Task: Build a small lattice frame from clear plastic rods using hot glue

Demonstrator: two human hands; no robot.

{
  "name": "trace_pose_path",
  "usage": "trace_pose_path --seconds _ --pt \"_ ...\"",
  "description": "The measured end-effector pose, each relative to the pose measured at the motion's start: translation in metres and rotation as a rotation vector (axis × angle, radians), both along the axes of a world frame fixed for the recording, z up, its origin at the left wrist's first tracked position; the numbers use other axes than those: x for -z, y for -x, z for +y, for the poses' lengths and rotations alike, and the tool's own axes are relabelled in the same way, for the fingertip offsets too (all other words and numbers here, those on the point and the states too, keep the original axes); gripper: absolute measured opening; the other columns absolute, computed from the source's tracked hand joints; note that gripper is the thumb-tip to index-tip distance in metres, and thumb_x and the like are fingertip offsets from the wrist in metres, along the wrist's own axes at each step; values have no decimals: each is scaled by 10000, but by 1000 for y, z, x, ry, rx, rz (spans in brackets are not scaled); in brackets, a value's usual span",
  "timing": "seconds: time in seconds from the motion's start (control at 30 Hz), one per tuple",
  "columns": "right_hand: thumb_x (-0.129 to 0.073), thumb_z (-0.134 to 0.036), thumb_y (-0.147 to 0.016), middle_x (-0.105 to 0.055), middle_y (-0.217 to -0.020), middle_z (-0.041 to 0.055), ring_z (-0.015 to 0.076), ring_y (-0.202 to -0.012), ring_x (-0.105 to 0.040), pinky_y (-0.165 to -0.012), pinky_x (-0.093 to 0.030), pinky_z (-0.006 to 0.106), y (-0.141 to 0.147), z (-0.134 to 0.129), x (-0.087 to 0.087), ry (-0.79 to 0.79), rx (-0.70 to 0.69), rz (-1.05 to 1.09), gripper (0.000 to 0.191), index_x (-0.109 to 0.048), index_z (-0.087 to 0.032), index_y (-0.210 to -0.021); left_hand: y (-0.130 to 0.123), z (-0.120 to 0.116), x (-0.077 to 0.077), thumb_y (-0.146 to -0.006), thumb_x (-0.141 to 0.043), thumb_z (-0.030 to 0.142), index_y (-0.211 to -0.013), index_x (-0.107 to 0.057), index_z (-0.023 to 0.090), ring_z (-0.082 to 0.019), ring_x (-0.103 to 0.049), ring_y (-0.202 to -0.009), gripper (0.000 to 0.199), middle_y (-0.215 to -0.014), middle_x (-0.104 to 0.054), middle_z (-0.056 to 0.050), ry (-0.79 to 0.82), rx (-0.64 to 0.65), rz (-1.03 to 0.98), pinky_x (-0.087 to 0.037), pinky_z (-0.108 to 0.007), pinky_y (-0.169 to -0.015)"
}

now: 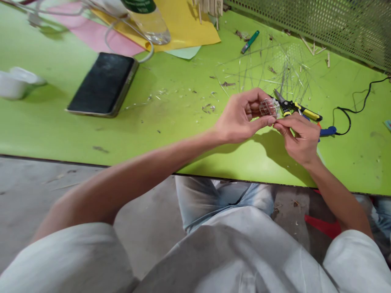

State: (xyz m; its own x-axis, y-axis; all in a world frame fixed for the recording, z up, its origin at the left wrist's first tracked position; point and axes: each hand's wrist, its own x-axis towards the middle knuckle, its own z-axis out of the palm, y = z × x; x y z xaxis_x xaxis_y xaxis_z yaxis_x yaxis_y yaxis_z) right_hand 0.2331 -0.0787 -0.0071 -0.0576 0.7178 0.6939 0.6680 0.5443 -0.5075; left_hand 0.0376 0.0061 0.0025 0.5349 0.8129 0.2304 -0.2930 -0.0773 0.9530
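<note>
Between the fingers of my left hand (244, 116) is a small wire cage-like piece (269, 107), with a whitish bit at its right side. My right hand (301, 136) has its thumb and forefinger pinched together at the lower edge of this piece, touching the left thumb; what lies in the pinch is too small to make out. Just behind the right hand lie black and yellow cutting pliers (308, 113). A blue-handled tool (328, 131) with a black cord is partly hidden by the right hand.
Thin wires (284, 73) lie scattered behind my hands, near a green-handled cutter (250, 41). A perforated metal panel (320, 32) borders the back. Leftward on the green table (171, 134) are a phone (104, 83), a bottle (149, 24) and a white container (15, 83).
</note>
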Motion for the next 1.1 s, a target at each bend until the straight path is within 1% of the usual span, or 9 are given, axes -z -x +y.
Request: trace_pose_path --seconds 0.1,0.17,0.33,0.4,0.47,0.6,0.73,0.93,1.1 --pt "-791 -509 -1088 -852 -852 47 205 -759 -762 -733 -628 361 2 -1 -1 32 56 -11 295 -900 -271 -950 -1 1 -1 -684 -1108 276 -913 -715 196 -205 -811 -848 461 -858 -793 -30 59 12 -16 -691 -347 -854" --pt "-797 -559 -1076 -851 -852 50 205 -754 -757 -738 -629 363 4 -1 -1 45 80 5 336 -902 -267 -946 -3 2 1 -678 -1112 261 -917 -705 194 -199 -804 -836 477 -846 -784 -28 93 3 -24 -686 -342 -842" --pt "-842 -580 -1041 -842 -842 39 191 -706 -734 -712 -619 353 10 0 0 37 132 72 325 -886 -263 -983 -10 4 8 -644 -1145 384 -914 -688 214 -168 -779 -822 557 -848 -791 2 125 -35 -74 -684 -314 -812" --pt "-867 -567 -1026 -828 -833 20 185 -693 -730 -698 -622 347 10 0 1 46 131 128 303 -864 -265 -1052 -12 4 9 -626 -1156 437 -904 -695 214 -160 -772 -813 583 -849 -793 5 138 -48 -94 -683 -306 -799" --pt "-870 -563 -1025 -821 -835 11 184 -693 -732 -691 -627 348 9 0 3 61 119 154 298 -845 -267 -1052 -13 4 10 -605 -1166 442 -896 -711 203 -148 -760 -797 591 -847 -794 1 155 -56 -100 -671 -290 -775" --pt "-856 -580 -1031 -837 -850 24 184 -699 -732 -690 -624 353 4 1 4 83 113 109 331 -848 -262 -938 -10 6 12 -611 -1160 341 -870 -749 173 -126 -759 -791 514 -840 -797 0 213 -47 -62 -657 -261 -786" --pt "-880 -574 -1013 -851 -838 14 169 -692 -734 -693 -619 332 0 2 3 83 90 131 324 -871 -259 -935 -8 9 13 -644 -1136 287 -859 -777 163 -126 -773 -786 436 -849 -817 -16 260 -15 -60 -662 -265 -786" --pt "-884 -638 -987 -853 -817 16 173 -685 -747 -677 -625 330 1 3 1 168 97 183 394 -873 -252 -906 -10 4 13 -584 -1173 359 -851 -754 175 -157 -795 -783 529 -856 -835 -30 292 -47 -61 -695 -310 -800" --pt "-905 -714 -930 -814 -761 9 153 -647 -713 -622 -605 298 3 4 -3 254 67 301 488 -858 -232 -874 -11 -2 12 -591 -1172 380 -792 -683 182 -145 -787 -753 565 -827 -825 -20 266 -113 -74 -670 -293 -764"
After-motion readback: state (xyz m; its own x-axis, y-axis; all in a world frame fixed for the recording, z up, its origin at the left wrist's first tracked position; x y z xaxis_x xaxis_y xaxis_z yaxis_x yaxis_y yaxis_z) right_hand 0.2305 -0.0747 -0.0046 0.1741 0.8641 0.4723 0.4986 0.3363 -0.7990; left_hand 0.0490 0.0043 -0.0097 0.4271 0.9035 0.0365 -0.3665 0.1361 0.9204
